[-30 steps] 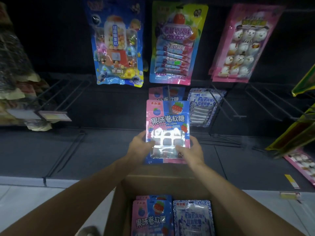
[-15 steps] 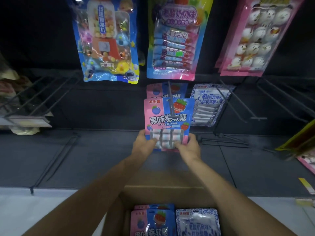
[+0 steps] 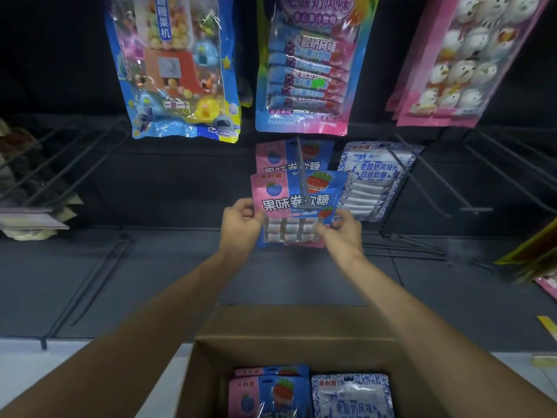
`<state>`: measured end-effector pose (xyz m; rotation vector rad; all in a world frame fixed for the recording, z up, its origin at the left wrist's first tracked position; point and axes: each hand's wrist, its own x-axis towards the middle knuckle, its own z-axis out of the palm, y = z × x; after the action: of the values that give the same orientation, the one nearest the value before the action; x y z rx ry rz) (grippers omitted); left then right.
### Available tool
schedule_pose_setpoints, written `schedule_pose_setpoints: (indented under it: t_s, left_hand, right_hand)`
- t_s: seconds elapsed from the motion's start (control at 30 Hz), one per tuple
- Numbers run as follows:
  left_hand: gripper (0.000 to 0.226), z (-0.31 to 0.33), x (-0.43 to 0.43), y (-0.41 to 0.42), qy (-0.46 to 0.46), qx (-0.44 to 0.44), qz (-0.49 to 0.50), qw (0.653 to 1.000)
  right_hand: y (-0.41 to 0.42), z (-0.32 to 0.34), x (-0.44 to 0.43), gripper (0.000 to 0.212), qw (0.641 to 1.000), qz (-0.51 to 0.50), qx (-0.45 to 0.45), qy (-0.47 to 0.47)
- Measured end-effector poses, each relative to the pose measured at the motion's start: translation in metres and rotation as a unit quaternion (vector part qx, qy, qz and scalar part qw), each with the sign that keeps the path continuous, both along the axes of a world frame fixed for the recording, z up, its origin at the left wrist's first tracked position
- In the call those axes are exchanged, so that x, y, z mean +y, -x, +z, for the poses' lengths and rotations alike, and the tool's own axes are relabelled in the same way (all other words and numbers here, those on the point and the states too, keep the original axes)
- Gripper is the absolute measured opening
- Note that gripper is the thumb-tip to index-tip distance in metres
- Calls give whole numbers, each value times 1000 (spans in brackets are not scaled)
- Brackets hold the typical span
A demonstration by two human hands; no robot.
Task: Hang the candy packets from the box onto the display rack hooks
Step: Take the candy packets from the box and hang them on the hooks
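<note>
A pink and blue candy packet (image 3: 277, 200) is held upright in front of the rack. My left hand (image 3: 239, 224) grips its left edge and my right hand (image 3: 342, 232) pinches its lower right corner. A grey hook (image 3: 303, 173) runs across the packet's front, its tip near the packet's middle. Behind it hangs a matching packet (image 3: 272, 156) on the same hook. The cardboard box (image 3: 289, 327) stands below, holding more pink and blue packets (image 3: 268, 393) and blue and white packets (image 3: 351, 396).
A blue and white packet (image 3: 373, 179) hangs on the hook to the right. Larger packets hang above: a blue one (image 3: 177, 67), a striped one (image 3: 307, 67), a pink one (image 3: 464, 61). Bare hooks (image 3: 434, 182) jut out at left and right.
Both hands have lifted the packet up and toward the rack. The hook now crosses the packet's front, where a second ago the packet was below it.
</note>
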<state>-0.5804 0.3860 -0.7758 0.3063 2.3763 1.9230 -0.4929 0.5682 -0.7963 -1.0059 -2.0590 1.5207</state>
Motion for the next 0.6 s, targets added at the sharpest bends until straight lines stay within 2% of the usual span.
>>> schedule_pose_setpoints:
  t_s: [0.1,0.27,0.37,0.53,0.6]
  left_hand:
    - [9,17,0,2,-32,-2,-12,999]
    - [14,45,1,6,-91,14,-24,995]
    - [20,49,3,12,-101,5,-22,995]
    - [21,51,10,20,-115,-5,-6,993]
    - [24,53,15,26,-117,-13,0,993]
  right_hand:
    - [4,21,2,51,997,11,58,46]
    - [8,54,0,73,985,-4,142,98]
    - [6,70,-2,75,977,4,164,137]
    - [20,74,3,27,977,8,165,138]
    - [28,76,6,33,977,15,164,133]
